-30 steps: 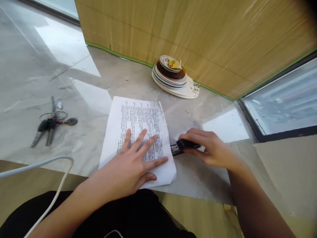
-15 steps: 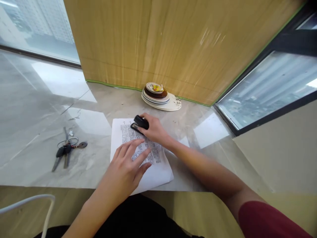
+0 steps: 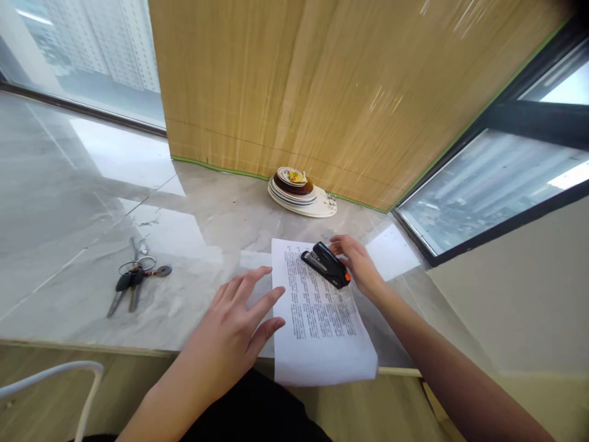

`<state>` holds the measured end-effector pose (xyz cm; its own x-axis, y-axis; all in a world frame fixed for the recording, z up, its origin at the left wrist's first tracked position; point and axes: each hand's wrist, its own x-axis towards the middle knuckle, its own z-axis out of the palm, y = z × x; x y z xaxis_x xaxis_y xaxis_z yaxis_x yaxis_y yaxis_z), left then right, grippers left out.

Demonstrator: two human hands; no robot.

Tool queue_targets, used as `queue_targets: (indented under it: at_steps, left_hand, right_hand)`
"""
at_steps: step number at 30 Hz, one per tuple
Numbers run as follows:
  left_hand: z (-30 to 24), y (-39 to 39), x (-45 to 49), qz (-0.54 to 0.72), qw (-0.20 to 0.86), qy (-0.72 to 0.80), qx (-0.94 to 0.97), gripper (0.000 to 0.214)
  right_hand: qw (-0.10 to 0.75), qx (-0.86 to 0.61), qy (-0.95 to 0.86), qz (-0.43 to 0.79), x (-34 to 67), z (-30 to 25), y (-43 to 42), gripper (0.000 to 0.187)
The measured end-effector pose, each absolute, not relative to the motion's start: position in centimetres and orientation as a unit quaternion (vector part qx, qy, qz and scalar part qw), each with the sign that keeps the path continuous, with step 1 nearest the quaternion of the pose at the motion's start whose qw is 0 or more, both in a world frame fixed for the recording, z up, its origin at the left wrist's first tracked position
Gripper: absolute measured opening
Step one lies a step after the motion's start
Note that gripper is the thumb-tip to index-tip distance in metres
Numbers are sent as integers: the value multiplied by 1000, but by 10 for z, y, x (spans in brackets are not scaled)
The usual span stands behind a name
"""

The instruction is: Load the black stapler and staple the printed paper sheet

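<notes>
A black stapler (image 3: 324, 265) with an orange piece at its back end lies on the upper right part of a printed sheet of paper (image 3: 317, 359). My right hand (image 3: 358, 263) is just beyond the stapler's right side, fingers loosely bent and no longer wrapped round it; whether a fingertip still touches it is hard to tell. Left of the sheet, my left hand (image 3: 237, 319) hovers over the counter with fingers spread and nothing in them. Its fingertips come close to the sheet's left edge. The sheet's lower end sticks out past the counter's front edge.
A bunch of keys (image 3: 133, 276) lies on the grey marble counter (image 3: 197, 218) at the left. Stacked plates (image 3: 299, 195) with a small yellow packet (image 3: 297, 177) on top stand by the wooden panel (image 3: 276, 80). A white curved rail (image 3: 87, 393) shows at lower left.
The sheet and stapler have shifted right, away from my left hand. My right hand has let go of the stapler, which now rests on the sheet. The view has turned slightly.
</notes>
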<state>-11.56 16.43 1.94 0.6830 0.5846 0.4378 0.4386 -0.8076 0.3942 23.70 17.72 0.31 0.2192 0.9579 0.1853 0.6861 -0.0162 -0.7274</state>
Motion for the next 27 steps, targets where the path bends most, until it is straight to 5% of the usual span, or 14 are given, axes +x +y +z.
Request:
queue_targets:
  at_steps: [2, 4, 7, 11, 20, 27]
  left_hand:
    - [22, 164, -118, 281, 134, 288, 906, 34]
    - [25, 164, -122, 284, 137, 297, 901, 34]
    - [32, 162, -127, 296, 141, 305, 894, 34]
    - [38, 158, -131, 330, 143, 313, 879, 33]
    - [50, 159, -136, 472, 151, 350, 795, 18]
    - [46, 160, -136, 474, 167, 330, 799, 22]
  right_hand:
    - [373, -678, -624, 108, 258, -5, 189, 44]
    - [286, -656, -696, 57, 268, -14, 204, 41]
    - [160, -631, -756, 64, 259, -28, 224, 48]
    - [118, -618, -774, 75, 209, -38, 254, 53]
    - [150, -451, -880, -5, 53, -9, 318, 41]
    - [156, -415, -894, 66, 62, -3, 308, 36]
